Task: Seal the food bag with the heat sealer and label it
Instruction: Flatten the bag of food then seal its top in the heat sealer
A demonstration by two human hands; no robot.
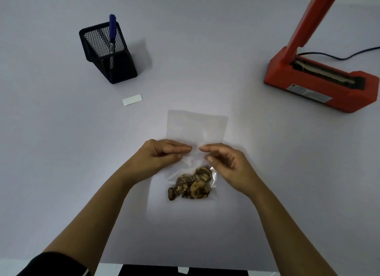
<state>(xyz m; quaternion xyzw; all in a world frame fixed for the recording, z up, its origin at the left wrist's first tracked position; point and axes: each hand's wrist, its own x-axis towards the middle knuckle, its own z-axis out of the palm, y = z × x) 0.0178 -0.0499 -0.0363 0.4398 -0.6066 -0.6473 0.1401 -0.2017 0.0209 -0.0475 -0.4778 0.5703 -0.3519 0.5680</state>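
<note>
Mesh pen cup (109, 53) w/ blue marker (112, 33) sits far left, white label (132, 100) just in front, apart from the bag. My left hand (158, 158) & right hand (224, 162), fingers half-curled, rest on the clear food bag (197, 127) mid-table; whether they pinch the film, can't tell. Snacks (190, 183) lie at bag's near end; orange heat sealer (320, 78) far right, lever up & cut off at frame top.

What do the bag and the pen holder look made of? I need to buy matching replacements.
The bag looks like thin clear plastic film, glossy: the table and the food inside show through, and it wrinkles near the fingers. The pen holder looks like black metal wire mesh, matte, though coated plastic can't be ruled out.
</note>
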